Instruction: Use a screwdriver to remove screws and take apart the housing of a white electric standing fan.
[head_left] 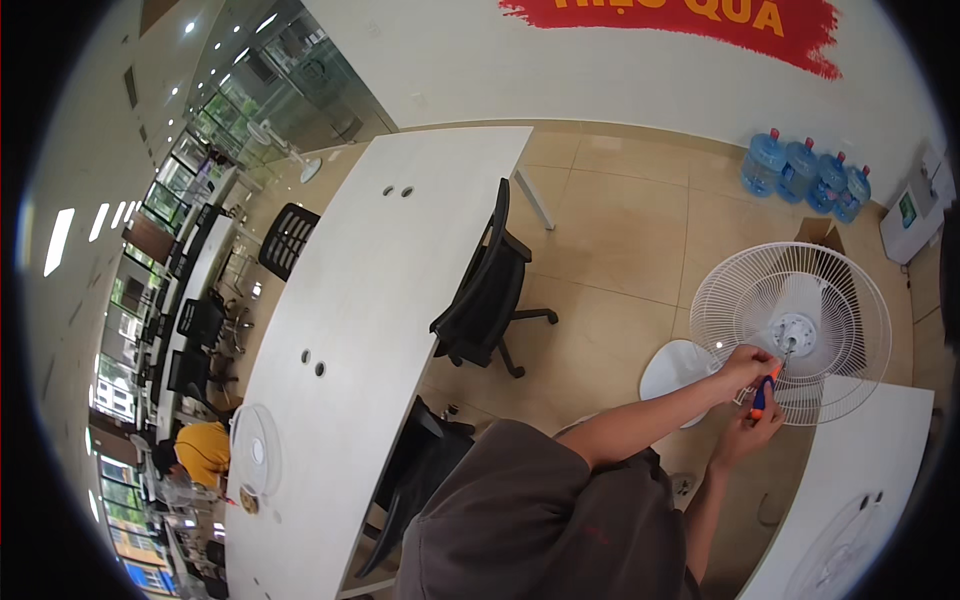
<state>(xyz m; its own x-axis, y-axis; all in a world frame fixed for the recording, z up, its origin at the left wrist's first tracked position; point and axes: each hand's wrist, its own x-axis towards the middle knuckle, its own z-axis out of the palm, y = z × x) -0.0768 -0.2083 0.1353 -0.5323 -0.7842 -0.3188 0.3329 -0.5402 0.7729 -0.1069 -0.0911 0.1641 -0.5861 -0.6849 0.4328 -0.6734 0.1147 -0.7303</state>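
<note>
A white standing fan has its round wire grille (708, 318) in front of me, with a white hub (795, 330) at the middle. My right hand (748, 436) is closed round the handle of a blue and orange screwdriver (764, 394). The shaft points up toward the hub, and its tip seems to be at or close to it. Above the right hand, my left hand (746, 368) is closed at the upper end of the handle. Its fingertips overlap the screwdriver, so their exact hold is partly hidden. Below the grille, the fan's round white base (676, 382) rests on the floor.
A long white table (400, 250) stands to the left, with a black office chair (485, 290) beside it and a round fan grille (257, 452) on it. Another white table (870, 440) is at right. Blue water bottles (765, 165) line the wall. A person in yellow (203, 452) bends at far left.
</note>
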